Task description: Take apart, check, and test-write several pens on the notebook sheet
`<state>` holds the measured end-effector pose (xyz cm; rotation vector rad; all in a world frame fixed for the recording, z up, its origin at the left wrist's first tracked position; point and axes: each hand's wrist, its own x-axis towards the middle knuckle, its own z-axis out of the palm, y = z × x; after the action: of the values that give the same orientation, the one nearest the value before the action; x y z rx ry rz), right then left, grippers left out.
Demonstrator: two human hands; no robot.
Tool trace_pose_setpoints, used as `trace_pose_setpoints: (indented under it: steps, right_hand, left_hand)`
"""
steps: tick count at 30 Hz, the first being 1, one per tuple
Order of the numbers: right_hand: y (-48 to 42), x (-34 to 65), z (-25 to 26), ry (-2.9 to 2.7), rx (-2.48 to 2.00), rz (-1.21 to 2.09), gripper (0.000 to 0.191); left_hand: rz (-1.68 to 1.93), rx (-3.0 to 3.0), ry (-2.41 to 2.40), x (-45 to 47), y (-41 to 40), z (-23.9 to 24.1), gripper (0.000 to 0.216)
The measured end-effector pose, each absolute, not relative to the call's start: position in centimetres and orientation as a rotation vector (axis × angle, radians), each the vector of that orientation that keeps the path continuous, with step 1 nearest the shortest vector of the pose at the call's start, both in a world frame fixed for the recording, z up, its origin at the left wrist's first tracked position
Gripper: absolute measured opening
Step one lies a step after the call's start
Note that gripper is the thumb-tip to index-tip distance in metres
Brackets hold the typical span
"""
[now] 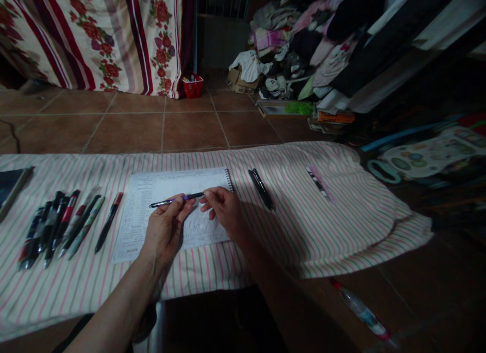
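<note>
Head view: both hands meet just left of centre frame, holding one pen (pixel 176 199) level above a notebook (pixel 170 211). The left hand (pixel 164 231) pinches the pen near its middle between thumb and fingers; the right hand (pixel 224 208) closes its fingertips on the dark end at the right. The pen's tip points left. The notebook lies open on a striped cloth (pixel 334 216) that spans the frame's width, its spiral edge at the right.

At lower left a row of pens (pixel 61 226) lies side by side on the cloth, with one more pen (pixel 109 221) just beside the notebook. A black pen (pixel 261 188) lies right of the notebook, and a patterned pen (pixel 318 183) farther right. Upper centre, a red basket (pixel 193 85) stands on the tile floor (pixel 125 125). A heap of clothes (pixel 304 49) fills the upper right.
</note>
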<state>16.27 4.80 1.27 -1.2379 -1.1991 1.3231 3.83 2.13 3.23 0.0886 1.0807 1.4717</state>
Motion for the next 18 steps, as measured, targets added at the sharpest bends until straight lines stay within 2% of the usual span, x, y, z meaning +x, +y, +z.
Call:
trace_pose_setpoints:
  steps: [18]
  right_hand:
    - [4.83,16.17,1.19,-1.118,-1.228,1.351,0.020]
  left_hand:
    - [1.491,0.077,1.065,3.95,2.11,2.99,0.021]
